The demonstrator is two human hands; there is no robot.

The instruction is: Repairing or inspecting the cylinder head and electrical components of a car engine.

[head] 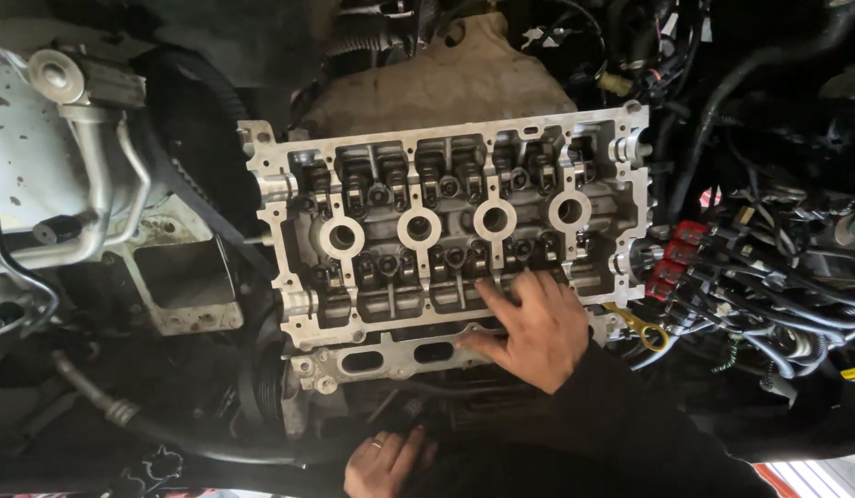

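The right hand [536,325] lies flat, fingers spread, on the near edge of the cylinder head [446,221], whose long axis runs crosswise beyond the fingertips, while the left hand [383,463], fingers loosely together, rests lower.

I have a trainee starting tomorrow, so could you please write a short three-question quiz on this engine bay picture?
1. True or false: the right hand lies flat on the near edge of the open cylinder head.
2. How many round spark plug wells show along the middle of the head?
3. Which lies nearest the left hand? A) red connectors B) yellow dipstick loop C) dark hose low in the bay

Key: 1 true; 2 four; 3 C.
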